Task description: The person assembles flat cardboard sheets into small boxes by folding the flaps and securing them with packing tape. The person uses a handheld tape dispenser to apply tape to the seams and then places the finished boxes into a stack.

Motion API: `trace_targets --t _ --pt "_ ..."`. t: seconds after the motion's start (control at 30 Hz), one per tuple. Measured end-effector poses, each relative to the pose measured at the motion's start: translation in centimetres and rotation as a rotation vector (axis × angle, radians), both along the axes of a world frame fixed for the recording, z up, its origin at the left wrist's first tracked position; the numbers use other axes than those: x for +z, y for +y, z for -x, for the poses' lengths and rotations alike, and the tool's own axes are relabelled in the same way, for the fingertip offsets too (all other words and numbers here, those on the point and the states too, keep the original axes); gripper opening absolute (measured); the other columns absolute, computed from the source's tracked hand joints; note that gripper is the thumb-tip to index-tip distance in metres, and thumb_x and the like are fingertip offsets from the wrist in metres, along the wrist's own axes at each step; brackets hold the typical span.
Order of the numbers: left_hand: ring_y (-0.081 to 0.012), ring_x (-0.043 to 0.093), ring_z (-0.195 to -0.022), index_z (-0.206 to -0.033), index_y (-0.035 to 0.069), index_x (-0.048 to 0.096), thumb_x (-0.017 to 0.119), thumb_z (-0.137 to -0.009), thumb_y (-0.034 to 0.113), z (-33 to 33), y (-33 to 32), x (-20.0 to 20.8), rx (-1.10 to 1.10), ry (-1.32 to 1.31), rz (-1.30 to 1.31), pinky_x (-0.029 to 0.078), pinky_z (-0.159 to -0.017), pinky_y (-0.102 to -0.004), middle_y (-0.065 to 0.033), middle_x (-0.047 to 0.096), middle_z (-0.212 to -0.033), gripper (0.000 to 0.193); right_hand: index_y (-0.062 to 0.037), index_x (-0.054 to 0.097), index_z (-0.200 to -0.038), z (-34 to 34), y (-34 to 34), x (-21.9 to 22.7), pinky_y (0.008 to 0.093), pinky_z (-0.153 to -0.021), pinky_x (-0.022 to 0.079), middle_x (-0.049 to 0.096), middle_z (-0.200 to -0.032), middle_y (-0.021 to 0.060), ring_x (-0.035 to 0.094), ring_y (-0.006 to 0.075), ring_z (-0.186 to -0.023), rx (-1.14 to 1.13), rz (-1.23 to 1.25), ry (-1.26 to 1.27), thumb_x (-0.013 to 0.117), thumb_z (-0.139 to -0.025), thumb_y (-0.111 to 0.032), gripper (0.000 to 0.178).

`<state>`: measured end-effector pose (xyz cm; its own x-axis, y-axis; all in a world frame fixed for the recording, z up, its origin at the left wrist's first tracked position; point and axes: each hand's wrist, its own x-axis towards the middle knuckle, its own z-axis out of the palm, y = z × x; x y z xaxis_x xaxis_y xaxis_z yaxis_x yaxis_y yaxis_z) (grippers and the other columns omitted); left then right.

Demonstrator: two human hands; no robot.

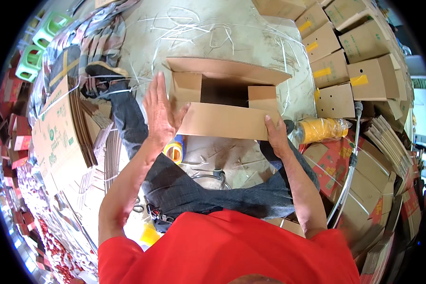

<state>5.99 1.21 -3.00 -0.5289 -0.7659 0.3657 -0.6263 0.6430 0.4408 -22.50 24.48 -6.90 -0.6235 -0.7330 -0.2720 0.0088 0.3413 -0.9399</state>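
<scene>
An opened-out cardboard box (222, 120) stands between my knees. Its far flap leans back, its near flap faces me, and short end flaps show on either side of a dark interior. My left hand (161, 113) lies along the box's left side, fingers stretched out and thumb spread toward the near flap. At the right near corner, my right hand (277, 135) grips the box, its thumb on the near flap and its other fingers mostly hidden. Below the box, beside my left hand, is a roll of tape (174, 151) with a blue and yellow rim.
Bundled flat cartons (57, 128) stand at the left. Made-up boxes with yellow tape (329, 71) are stacked at the right, near a plastic-wrapped yellow tape pack (321, 130). Loose white strapping (194, 31) litters the far floor. Green stools (31, 64) stand far left.
</scene>
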Motion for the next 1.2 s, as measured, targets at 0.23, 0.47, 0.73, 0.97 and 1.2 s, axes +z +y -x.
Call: trace_targets --t 0.23,0.47,0.73,0.97,1.2 --pt "-0.0421 0.049 -0.142 -0.15 0.006 0.055 0.058 -0.104 0.051 15.0 -9.6 9.9 -0.71 -0.228 -0.002 0.036 -0.121 -0.0489 -0.0228 0.054 -0.153 0.065 -0.0019 0.057 -0.141 -0.4 -0.2 0.5 0.0338 -0.098 0.051 0.067 -0.127 0.0079 0.061 0.0163 -0.114 0.015 0.009 -0.005 0.063 -0.106 -0.023 0.041" --pt "-0.0413 0.045 -0.146 -0.161 0.013 0.043 0.045 -0.11 0.052 18.2 -5.9 5.8 -0.967 -0.427 -0.45 0.031 -0.126 -0.0486 -0.0244 0.051 -0.157 0.065 0.0045 0.051 -0.143 1.4 -0.4 -1.4 0.0371 -0.103 0.05 0.067 -0.128 0.0188 0.064 0.0241 -0.116 0.09 0.047 0.264 0.063 -0.105 -0.029 0.052" --pt "-0.0456 0.038 -0.147 -0.161 0.031 0.043 0.045 -0.109 0.045 13.6 -0.4 0.2 -0.808 -0.347 0.14 0.025 -0.124 -0.0606 -0.0173 0.035 -0.168 0.055 0.0016 0.051 -0.144 0.2 -1.0 0.7 0.0431 -0.102 0.051 0.069 -0.129 0.0233 0.068 0.032 -0.119 0.039 0.076 0.352 0.066 -0.099 -0.024 0.054" --pt "-0.0446 0.035 -0.151 -0.161 0.031 0.043 0.047 -0.107 0.048 12.7 0.6 -0.2 -0.728 -0.334 0.197 0.022 -0.126 -0.0604 -0.015 0.036 -0.168 0.057 0.0025 0.051 -0.146 0.0 -1.2 0.0 0.0436 -0.104 0.05 0.068 -0.131 0.0221 0.066 0.0325 -0.119 0.037 0.077 0.252 0.061 -0.103 -0.033 0.056" --pt "-0.045 0.031 -0.154 -0.159 0.022 0.048 0.059 -0.1 0.045 12.7 0.6 -1.2 -0.734 -0.211 0.117 0.018 -0.128 -0.0605 -0.0189 0.037 -0.167 0.064 0.0055 0.06 -0.139 2.9 -3.2 0.2 0.039 -0.097 0.051 0.068 -0.129 0.0201 0.066 0.0262 -0.114 -0.024 -0.282 -0.102 0.049 -0.108 -0.055 0.069"
